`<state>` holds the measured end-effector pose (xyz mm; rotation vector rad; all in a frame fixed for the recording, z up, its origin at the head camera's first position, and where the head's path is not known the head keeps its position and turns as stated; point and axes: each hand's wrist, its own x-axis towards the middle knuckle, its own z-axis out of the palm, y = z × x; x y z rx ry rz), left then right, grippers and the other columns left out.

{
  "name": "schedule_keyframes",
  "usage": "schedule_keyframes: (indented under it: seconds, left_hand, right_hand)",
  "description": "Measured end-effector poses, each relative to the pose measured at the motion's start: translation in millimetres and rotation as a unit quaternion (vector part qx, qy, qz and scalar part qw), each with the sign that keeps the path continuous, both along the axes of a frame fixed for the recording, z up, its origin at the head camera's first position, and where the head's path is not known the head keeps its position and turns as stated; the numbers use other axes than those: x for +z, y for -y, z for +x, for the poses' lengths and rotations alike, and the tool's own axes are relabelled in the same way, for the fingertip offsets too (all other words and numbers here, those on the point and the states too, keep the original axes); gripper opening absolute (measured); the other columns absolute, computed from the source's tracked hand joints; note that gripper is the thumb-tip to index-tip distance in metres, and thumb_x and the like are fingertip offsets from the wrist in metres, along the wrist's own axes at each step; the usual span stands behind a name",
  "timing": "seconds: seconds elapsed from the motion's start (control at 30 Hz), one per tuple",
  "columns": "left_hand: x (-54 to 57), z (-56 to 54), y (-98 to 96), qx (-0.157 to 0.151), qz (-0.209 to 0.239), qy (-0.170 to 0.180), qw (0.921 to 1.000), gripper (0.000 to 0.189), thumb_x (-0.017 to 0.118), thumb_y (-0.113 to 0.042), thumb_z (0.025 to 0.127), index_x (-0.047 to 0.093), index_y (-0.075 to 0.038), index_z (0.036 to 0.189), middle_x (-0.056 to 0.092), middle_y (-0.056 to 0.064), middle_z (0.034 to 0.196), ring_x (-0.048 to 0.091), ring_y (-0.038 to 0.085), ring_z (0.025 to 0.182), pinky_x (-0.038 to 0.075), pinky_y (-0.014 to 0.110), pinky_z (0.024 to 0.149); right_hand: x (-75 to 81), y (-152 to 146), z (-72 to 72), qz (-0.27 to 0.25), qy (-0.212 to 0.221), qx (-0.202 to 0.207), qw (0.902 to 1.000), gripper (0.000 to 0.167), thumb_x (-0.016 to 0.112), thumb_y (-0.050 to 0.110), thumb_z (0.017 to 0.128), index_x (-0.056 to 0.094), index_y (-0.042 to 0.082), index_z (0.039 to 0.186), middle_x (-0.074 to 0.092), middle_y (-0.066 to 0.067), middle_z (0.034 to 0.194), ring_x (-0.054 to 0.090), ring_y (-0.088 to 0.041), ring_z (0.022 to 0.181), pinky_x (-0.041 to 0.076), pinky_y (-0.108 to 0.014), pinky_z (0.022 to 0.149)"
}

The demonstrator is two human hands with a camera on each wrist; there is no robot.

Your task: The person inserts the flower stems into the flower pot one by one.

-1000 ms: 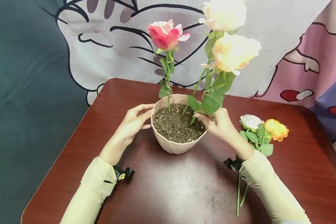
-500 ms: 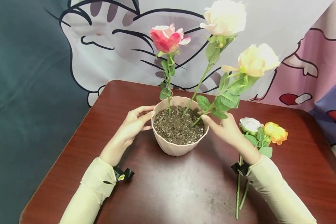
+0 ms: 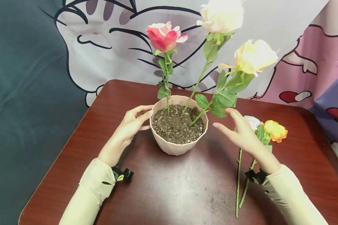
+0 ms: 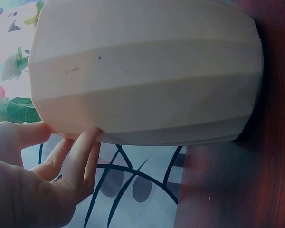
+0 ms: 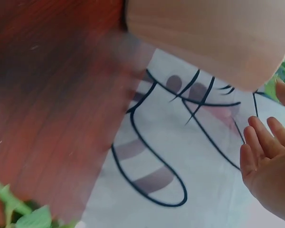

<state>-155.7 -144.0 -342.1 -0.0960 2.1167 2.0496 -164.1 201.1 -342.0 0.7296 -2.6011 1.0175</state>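
Note:
A pale pink faceted flowerpot (image 3: 174, 148) holds dark soil (image 3: 176, 126). Three roses stand in the soil: a pink-and-white rose (image 3: 164, 38) at left, a creamy white rose (image 3: 222, 18) behind, and a pale yellow rose (image 3: 253, 58) leaning right. My left hand (image 3: 128, 125) grips the pot's left side, thumb at the rim and fingers against the outer wall (image 4: 147, 99). Right of the pot, my right hand (image 3: 242, 132) is apart from it with nothing held, thumb and fingers spread, beside the yellow rose's lower leaves. The right wrist view shows its relaxed fingers (image 5: 266, 142).
On the table (image 3: 169, 193) at right lie a white rose (image 3: 253, 122) and an orange-yellow rose (image 3: 275, 131), stems towards me, partly behind my right hand and wrist. A cartoon-printed cloth (image 3: 101, 62) hangs behind the table.
My right hand has let go of the pale yellow rose's stem and drawn back to the right. That rose has tilted to the right. My left hand stays on the pot.

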Motion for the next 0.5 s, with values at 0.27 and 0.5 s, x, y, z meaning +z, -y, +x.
schedule_keyframes:
  seconds: [0.27, 0.5]
  left_hand:
    - [-2.3, 1.6, -0.7, -0.003, 0.008, -0.002, 1.0, 0.037, 0.055, -0.019, 0.095, 0.053, -0.008, 0.13, 0.054, 0.011, 0.125, 0.056, 0.012, 0.103, 0.056, 0.03, 0.076]
    - [0.1, 0.9, 0.6, -0.003, 0.011, -0.009, 0.9999, 0.038, 0.054, -0.019, 0.095, 0.052, -0.007, 0.131, 0.053, 0.011, 0.127, 0.055, 0.012, 0.105, 0.056, 0.029, 0.075]
  right_hand:
    - [-15.0, -32, 17.6, 0.028, 0.011, -0.017, 0.9994, 0.056, 0.076, 0.015, 0.078, 0.052, 0.011, 0.128, 0.06, -0.008, 0.119, 0.052, -0.02, 0.112, 0.037, -0.013, 0.091]
    - [-17.1, -52, 27.6, 0.021, 0.023, -0.047, 0.9984, 0.056, 0.077, 0.011, 0.078, 0.054, 0.015, 0.128, 0.061, -0.008, 0.12, 0.048, 0.0, 0.113, 0.031, -0.004, 0.09]
